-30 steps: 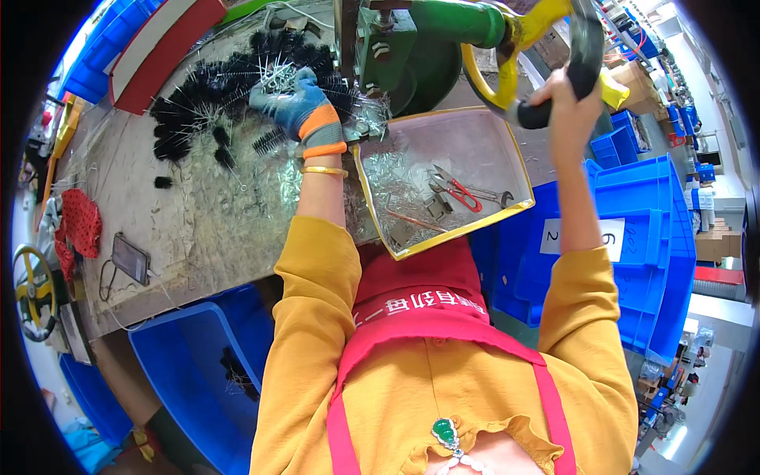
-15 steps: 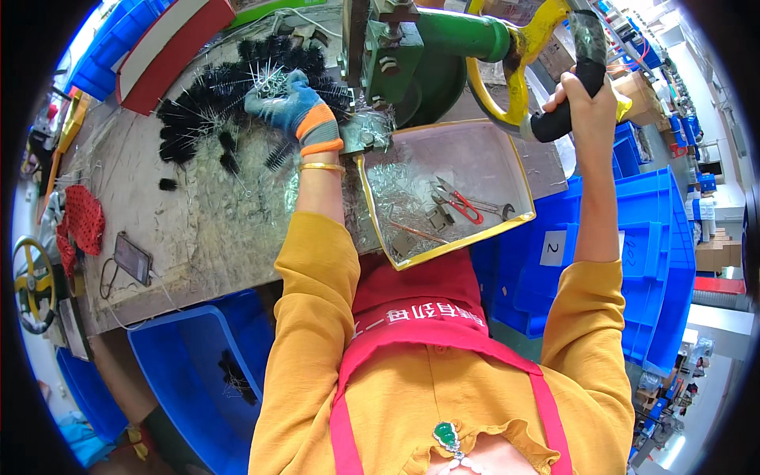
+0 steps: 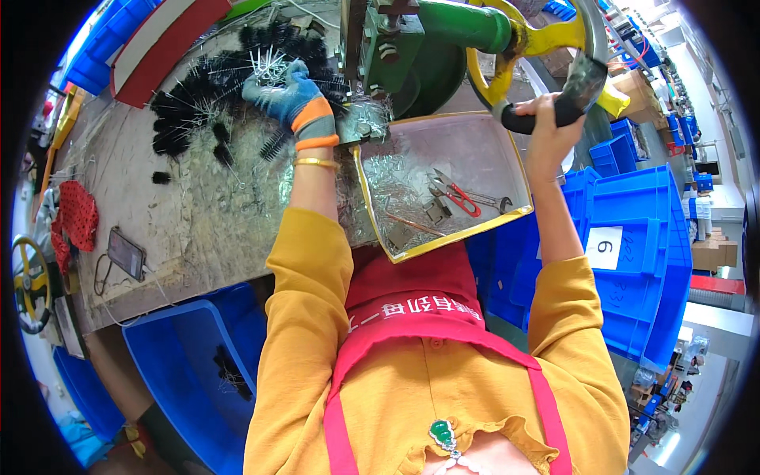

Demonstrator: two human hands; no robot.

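My left hand (image 3: 285,103), in a blue glove with orange and grey cuff bands, is at the front of a heap of black twisted-wire brushes (image 3: 182,107). Its fingers are curled in beside the metal die block (image 3: 362,125) of a green hand press (image 3: 396,59). A brush (image 3: 331,85) shows between the glove and the press; the fingertips are partly hidden among the wire stems. My bare right hand (image 3: 550,134) is wrapped around the black-taped grip (image 3: 582,95) on the rim of the press's yellow handwheel (image 3: 546,38).
A shallow yellow-edged tray (image 3: 463,229) holds red-handled snips (image 3: 459,198), a wrench (image 3: 495,202) and wire scraps. A phone (image 3: 127,253) and red cloth (image 3: 77,214) lie at left on the worktable (image 3: 198,245). Blue bins (image 3: 178,340) stand below; stacked blue crates (image 3: 633,253) stand at right.
My right hand has come left and toward me with the grip, and the handwheel has turned. My left hand stays at almost the same place by the press.
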